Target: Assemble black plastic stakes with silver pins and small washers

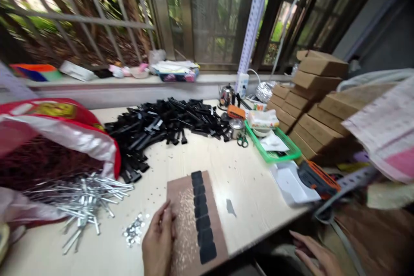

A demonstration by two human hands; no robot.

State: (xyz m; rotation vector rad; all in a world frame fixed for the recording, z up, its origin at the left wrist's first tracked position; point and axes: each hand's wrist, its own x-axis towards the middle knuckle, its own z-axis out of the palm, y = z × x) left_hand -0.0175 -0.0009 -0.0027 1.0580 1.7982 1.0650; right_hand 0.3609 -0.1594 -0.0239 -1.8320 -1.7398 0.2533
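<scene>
My left hand [159, 241] rests at the left edge of a brown board [186, 224] on the table, fingers curled together at the board's edge; whether they pinch anything is unclear. A row of several black pads [202, 217] runs down the board. My right hand [315, 254] is low at the table's front right, off the tabletop, fingers stretched out and holding nothing. A heap of small silver discs [135, 228] lies just left of my left hand. Silver metal pins [86, 205] spill from a red bag [48, 138].
A big pile of black plastic clips [164, 127] covers the table's middle back. A green tray [291, 151], scissors [242, 140], stacked cardboard boxes [310, 95] and an orange-black tool [318, 179] stand to the right. A barred window [207, 17] runs behind.
</scene>
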